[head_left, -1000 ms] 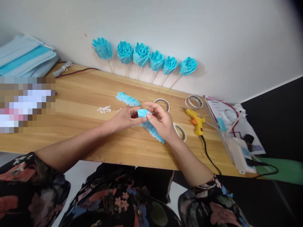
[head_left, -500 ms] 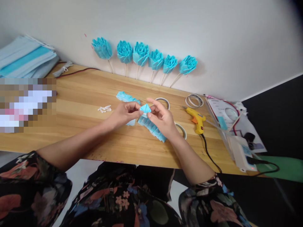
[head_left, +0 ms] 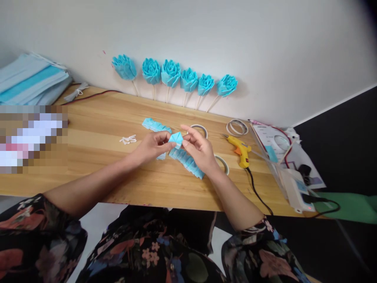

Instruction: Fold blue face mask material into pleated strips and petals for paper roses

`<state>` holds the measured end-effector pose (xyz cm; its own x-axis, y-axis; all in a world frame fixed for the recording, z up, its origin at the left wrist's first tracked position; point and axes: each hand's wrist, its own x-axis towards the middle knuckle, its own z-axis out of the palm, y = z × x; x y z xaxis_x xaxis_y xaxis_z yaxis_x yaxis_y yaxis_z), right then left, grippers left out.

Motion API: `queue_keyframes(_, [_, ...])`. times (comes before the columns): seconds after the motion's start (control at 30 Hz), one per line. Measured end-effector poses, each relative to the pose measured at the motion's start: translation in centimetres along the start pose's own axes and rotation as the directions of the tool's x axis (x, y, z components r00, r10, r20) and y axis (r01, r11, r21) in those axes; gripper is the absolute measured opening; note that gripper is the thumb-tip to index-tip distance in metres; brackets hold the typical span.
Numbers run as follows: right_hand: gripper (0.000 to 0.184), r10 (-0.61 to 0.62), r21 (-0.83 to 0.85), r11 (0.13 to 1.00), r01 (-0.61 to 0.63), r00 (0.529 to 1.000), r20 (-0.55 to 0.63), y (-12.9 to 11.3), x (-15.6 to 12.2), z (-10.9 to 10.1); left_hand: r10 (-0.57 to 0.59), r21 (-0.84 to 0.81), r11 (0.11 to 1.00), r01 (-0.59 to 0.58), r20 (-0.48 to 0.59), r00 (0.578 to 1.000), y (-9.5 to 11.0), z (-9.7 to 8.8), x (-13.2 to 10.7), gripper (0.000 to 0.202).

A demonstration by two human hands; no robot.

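Between my hands is a small folded blue petal (head_left: 176,139), creased to a point at its top. My left hand (head_left: 153,146) pinches its left edge between thumb and fingers. On the other edge, my right hand (head_left: 200,148) grips with thumb and a bent finger, its upper fingers raised. Below the petal, a row of folded blue pieces (head_left: 188,163) lies overlapped on the table. Another such row (head_left: 155,125) lies behind my left hand, and a bit of blue material (head_left: 161,156) shows under that hand.
Several blue flowers on sticks (head_left: 171,74) lean against the wall. A yellow glue gun (head_left: 240,151) with a black cord lies right, near tape rolls (head_left: 237,127). White strips (head_left: 128,139) lie left. Stacked face masks (head_left: 32,80) sit far left; a power strip (head_left: 294,192) sits right.
The petal has tilted in my fingers, so its folded face and lower band show differently. Both hands keep their pinch. The whole view has shifted slightly.
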<state>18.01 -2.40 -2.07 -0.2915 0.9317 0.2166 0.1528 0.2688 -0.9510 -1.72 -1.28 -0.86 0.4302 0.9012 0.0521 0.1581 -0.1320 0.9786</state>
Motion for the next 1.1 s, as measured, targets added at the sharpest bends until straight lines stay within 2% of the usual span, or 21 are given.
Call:
queue_keyframes(0.1, [0.048, 0.027, 0.000, 1.000, -0.027, 1.000, 0.013, -0.1, 0.0, 0.0, 0.013, -0.004, 1.000, -0.013, 0.014, 1.000, -0.2, 0.2, -0.1, 0.029])
queue_keyframes(0.33, [0.043, -0.021, -0.038, 0.999, 0.020, 0.999, -0.038, 0.1, 0.1, 0.0, -0.011, -0.002, 1.000, 0.011, 0.038, 0.999, 0.3, 0.2, -0.2, 0.025])
queue_keyframes(0.5, [0.041, -0.027, -0.085, 0.996, 0.021, 0.997, -0.070, 0.0, 0.2, -0.3, -0.020, 0.057, 0.998, 0.017, 0.044, 0.999, 0.2, 0.0, -0.2, 0.027])
queue_keyframes(0.57, [0.039, -0.035, -0.090, 0.996, 0.021, 0.986, -0.163, -0.3, 0.6, -1.2, -0.017, 0.060, 0.998, 0.017, 0.014, 1.000, 0.2, -0.2, -0.2, 0.027])
queue_keyframes(0.67, [0.038, -0.052, -0.120, 0.993, 0.009, 0.930, -0.363, -0.8, 1.5, -3.7, -0.024, 0.079, 0.997, 0.026, -0.034, 0.999, 0.2, -0.4, -0.1, 0.029])
queue_keyframes(0.73, [0.036, -0.068, -0.165, 0.986, -0.002, 0.906, -0.418, -1.0, 1.9, -5.4, -0.025, 0.087, 0.996, 0.030, -0.049, 0.998, 0.1, -0.5, 0.0, 0.030])
queue_keyframes(0.8, [0.033, -0.055, -0.238, 0.970, -0.044, 0.917, -0.395, -0.9, 2.0, -6.8, -0.019, 0.085, 0.996, 0.024, -0.057, 0.998, 0.0, -0.5, 0.1, 0.031])
queue_keyframes(0.9, [0.029, -0.003, -0.438, 0.887, -0.145, 0.948, -0.318, -0.5, 1.4, -7.7, 0.002, 0.075, 0.997, 0.003, -0.062, 0.998, -0.4, -0.4, 0.3, 0.031])
queue_keyframes(1.0, [0.026, 0.037, -0.671, 0.707, -0.221, 0.960, -0.277, 0.0, 0.4, -7.6, 0.012, 0.062, 0.998, -0.007, -0.079, 0.997, -0.6, -0.5, 0.3, 0.030])
queue_keyframes(1.1, [0.023, 0.080, -0.746, 0.607, -0.275, 0.955, -0.286, 0.4, -0.3, -7.0, 0.012, 0.055, 0.998, -0.007, -0.094, 0.996, -0.6, -0.5, 0.3, 0.030])
